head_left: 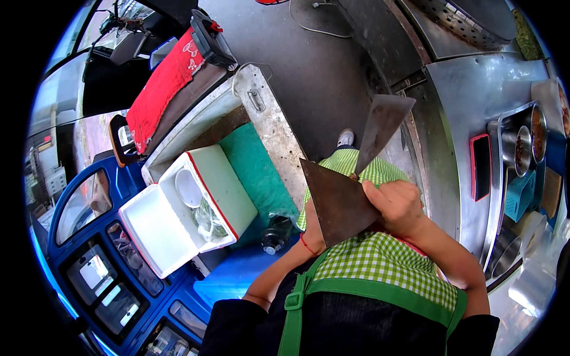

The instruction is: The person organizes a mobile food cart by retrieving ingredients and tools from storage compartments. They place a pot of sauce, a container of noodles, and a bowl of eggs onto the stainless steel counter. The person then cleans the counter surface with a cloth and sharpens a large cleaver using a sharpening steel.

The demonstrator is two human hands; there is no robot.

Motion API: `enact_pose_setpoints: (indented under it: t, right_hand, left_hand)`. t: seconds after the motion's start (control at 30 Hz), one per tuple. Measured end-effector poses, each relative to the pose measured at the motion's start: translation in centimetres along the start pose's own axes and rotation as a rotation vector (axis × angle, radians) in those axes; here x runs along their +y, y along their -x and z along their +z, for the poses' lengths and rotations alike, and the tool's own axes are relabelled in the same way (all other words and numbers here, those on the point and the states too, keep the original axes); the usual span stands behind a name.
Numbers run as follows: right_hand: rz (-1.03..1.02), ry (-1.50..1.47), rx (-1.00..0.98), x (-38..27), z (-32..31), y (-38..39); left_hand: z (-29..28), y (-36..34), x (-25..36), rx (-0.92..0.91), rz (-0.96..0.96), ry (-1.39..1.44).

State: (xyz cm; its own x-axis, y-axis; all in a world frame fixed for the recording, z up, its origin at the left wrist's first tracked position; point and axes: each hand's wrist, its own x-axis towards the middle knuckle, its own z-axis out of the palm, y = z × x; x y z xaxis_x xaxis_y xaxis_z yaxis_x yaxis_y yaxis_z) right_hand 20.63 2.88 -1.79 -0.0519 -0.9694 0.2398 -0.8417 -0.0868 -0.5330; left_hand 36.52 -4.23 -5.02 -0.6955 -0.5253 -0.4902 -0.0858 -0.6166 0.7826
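In front of my apron, two flat metal scrapers are close together. One has a wide, brown-stained blade [338, 204] facing up; the other has a narrower blade [381, 124] pointing away from me. My right hand [396, 204] is closed in a fist at the right edge of the wide blade, gripping a scraper whose handle the fingers cover. Whether the fist also holds the second handle, I cannot tell. Behind the wide blade's left edge is my left hand [313, 228], a red cord at its wrist; its fingers are hidden by the blade.
To the left, an opened white foam box [231, 184] with plastic bags inside sits on a green sheet [252, 148] in a cart. A dark bottle [276, 232] lies nearby. At right, a steel counter [457, 107] bears a phone [481, 167], metal bowls [521, 148] and a teal basket [519, 194].
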Motion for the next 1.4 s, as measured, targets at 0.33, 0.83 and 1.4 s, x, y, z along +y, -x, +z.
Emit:
enact_pose_setpoints:
  t: [0.33,0.83,1.4]
  right_hand:
    - [0.025,-0.107,0.031,0.3,0.5,0.0]
    - [-0.084,-0.068,-0.021,0.4,-0.4,0.0]
    - [0.003,-0.237,-0.049,1.6,0.1,-0.1]
  left_hand:
    - [-0.6,-1.2,1.0,-0.136,0.1,-0.477]
    - [-1.7,-1.7,-1.2,-0.423,0.129,0.158]
    - [-0.9,-1.0,1.2,-0.207,0.111,-0.286]
